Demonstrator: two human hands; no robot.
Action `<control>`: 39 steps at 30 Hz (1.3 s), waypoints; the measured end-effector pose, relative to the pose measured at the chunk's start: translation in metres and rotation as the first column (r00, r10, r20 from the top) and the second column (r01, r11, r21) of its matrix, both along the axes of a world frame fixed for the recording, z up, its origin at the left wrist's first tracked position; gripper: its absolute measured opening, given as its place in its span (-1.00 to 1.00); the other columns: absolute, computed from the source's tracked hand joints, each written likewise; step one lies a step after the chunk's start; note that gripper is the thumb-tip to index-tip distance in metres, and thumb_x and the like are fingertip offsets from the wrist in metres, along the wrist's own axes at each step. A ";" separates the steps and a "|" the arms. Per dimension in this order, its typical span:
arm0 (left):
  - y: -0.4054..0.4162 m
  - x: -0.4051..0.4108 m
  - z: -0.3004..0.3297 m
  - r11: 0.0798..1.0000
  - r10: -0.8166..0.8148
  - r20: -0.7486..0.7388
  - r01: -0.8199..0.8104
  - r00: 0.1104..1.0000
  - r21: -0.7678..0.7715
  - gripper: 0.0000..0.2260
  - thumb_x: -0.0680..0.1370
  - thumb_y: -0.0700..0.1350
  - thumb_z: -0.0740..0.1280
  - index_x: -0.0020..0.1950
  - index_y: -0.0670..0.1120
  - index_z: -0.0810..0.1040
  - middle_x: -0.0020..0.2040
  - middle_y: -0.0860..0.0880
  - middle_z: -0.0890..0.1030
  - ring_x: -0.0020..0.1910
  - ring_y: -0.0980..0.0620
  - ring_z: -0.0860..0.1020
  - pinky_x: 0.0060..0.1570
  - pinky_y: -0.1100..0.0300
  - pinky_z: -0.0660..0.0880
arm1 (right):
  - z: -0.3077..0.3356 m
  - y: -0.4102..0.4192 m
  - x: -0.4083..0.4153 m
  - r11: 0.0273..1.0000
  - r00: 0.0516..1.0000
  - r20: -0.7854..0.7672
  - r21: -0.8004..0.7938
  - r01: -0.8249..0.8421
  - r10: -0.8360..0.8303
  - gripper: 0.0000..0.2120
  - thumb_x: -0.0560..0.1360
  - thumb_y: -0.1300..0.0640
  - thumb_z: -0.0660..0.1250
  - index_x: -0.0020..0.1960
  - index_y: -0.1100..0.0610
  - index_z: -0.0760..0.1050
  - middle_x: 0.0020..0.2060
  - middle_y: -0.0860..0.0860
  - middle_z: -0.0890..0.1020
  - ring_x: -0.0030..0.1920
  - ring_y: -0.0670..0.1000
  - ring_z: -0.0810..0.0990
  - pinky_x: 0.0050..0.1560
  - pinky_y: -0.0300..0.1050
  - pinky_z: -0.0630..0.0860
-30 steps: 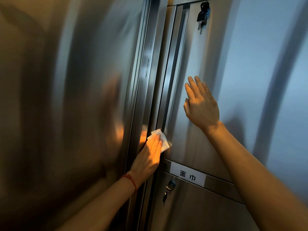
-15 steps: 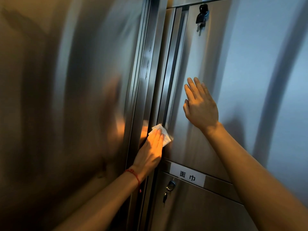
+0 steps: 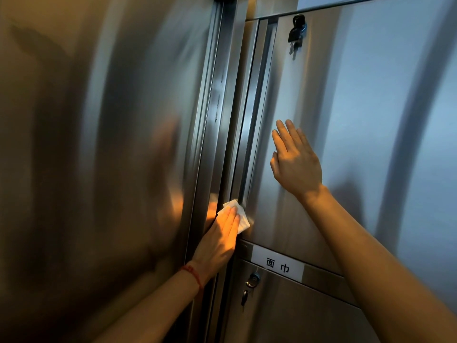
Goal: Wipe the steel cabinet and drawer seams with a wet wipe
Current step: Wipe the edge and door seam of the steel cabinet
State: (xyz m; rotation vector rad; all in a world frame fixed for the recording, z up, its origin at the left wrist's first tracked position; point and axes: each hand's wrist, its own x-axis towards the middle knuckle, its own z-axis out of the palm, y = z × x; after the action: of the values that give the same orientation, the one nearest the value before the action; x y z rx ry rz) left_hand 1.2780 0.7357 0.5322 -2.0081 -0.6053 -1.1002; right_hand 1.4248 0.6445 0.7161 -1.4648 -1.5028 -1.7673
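Landmark: I take the white label with two dark characters, stuck on the steel strip between the upper and lower doors, as my reference for every place below.

Wipe: I see the white wipe up and to the left of the label, lying on the vertical seam at the left edge of the upper door. Its upper and right corners stick out past the fingertips; the rest is hidden under them.

Left hand: my left hand sits just left of the label, a little above it. The fingers are straight and close together, pressing the wipe flat against the steel. They do not curl round it. A red string circles the wrist.

Right hand: my right hand is well above the label and slightly to its right, palm flat on the upper door, fingers straight and pointing up, holding nothing. It is well apart from the wipe.

Seam: it runs as a dark recessed channel from the wipe upward, well above the label.

Upper lock: a bunch of dark keys hangs from a lock far above the label, near the door's top.

Lower lock: a round lock with a key hanging below it sits just below and left of the label, on the lower door.

Left panel: a broad steel panel fills everything far left of the label, blurred with reflections.
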 end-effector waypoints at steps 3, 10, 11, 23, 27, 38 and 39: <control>0.004 0.005 0.025 0.993 0.050 -0.006 -0.049 0.999 0.112 -0.61 0.43 -0.31 0.23 0.26 -0.32 0.42 0.22 -0.29 0.51 0.26 -0.19 0.46 0.27 -0.08 0.38 | 0.000 0.001 0.000 1.000 1.000 0.001 -0.001 0.008 -0.008 -0.53 0.46 0.23 0.29 0.33 0.34 0.39 0.34 0.25 0.40 0.39 0.24 0.31 0.41 0.11 0.21; 0.004 0.005 0.010 0.988 0.088 -0.009 -0.086 0.996 0.128 -0.59 0.44 -0.30 0.11 0.29 -0.29 0.35 0.23 -0.27 0.51 0.27 -0.18 0.45 0.25 -0.09 0.40 | 0.000 0.001 0.001 1.000 1.000 0.010 0.004 0.005 -0.005 -0.53 0.45 0.21 0.32 0.32 0.34 0.41 0.33 0.25 0.41 0.38 0.23 0.33 0.40 0.12 0.22; 0.003 0.004 0.003 0.993 0.068 -0.016 -0.066 0.998 0.097 -0.58 0.42 -0.30 0.17 0.29 -0.29 0.37 0.23 -0.27 0.51 0.27 -0.18 0.45 0.20 -0.06 0.45 | 0.000 0.001 0.001 1.000 1.000 0.010 0.003 0.005 -0.005 -0.53 0.45 0.21 0.32 0.33 0.34 0.40 0.33 0.25 0.41 0.38 0.24 0.32 0.40 0.12 0.23; -0.004 0.000 -0.034 0.999 0.049 -0.043 -0.050 0.998 -0.016 -0.39 0.23 -0.22 0.54 0.24 -0.25 0.47 0.20 -0.23 0.55 0.21 -0.14 0.51 0.18 -0.02 0.47 | 0.000 -0.001 0.000 1.000 1.000 -0.009 -0.011 0.003 -0.003 -0.52 0.45 0.23 0.31 0.34 0.35 0.38 0.35 0.25 0.39 0.40 0.24 0.30 0.41 0.12 0.20; -0.005 0.001 -0.020 0.999 0.028 -0.002 -0.028 1.000 -0.023 -0.44 0.25 -0.26 0.52 0.22 -0.27 0.50 0.20 -0.25 0.54 0.22 -0.15 0.50 0.13 -0.01 0.50 | 0.000 0.000 0.000 1.000 1.000 -0.003 -0.008 0.005 -0.005 -0.52 0.46 0.22 0.31 0.34 0.35 0.39 0.34 0.25 0.40 0.39 0.23 0.31 0.41 0.11 0.20; -0.004 0.006 0.055 0.973 0.155 0.001 -0.153 0.988 0.172 -0.52 0.55 -0.39 -0.16 0.26 -0.30 0.46 0.23 -0.28 0.51 0.28 -0.18 0.44 0.33 -0.02 0.33 | 0.000 0.002 0.002 1.000 1.000 0.013 0.007 0.005 -0.005 -0.52 0.45 0.19 0.35 0.32 0.34 0.41 0.32 0.26 0.42 0.37 0.25 0.34 0.39 0.15 0.21; -0.004 0.005 0.060 0.966 0.176 -0.004 -0.172 0.984 0.195 -0.51 0.55 -0.38 -0.19 0.27 -0.30 0.45 0.24 -0.28 0.50 0.29 -0.19 0.43 0.34 -0.01 0.31 | 0.000 0.002 0.002 1.000 1.000 0.014 0.006 0.005 -0.005 -0.52 0.45 0.18 0.35 0.32 0.34 0.41 0.32 0.26 0.42 0.37 0.25 0.34 0.38 0.15 0.23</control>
State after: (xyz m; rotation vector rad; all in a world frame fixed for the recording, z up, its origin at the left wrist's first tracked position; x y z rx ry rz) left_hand 1.2832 0.7316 0.5917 -1.7618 -0.6258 -0.9909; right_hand 1.4264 0.6465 0.7162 -1.4570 -1.5006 -1.7866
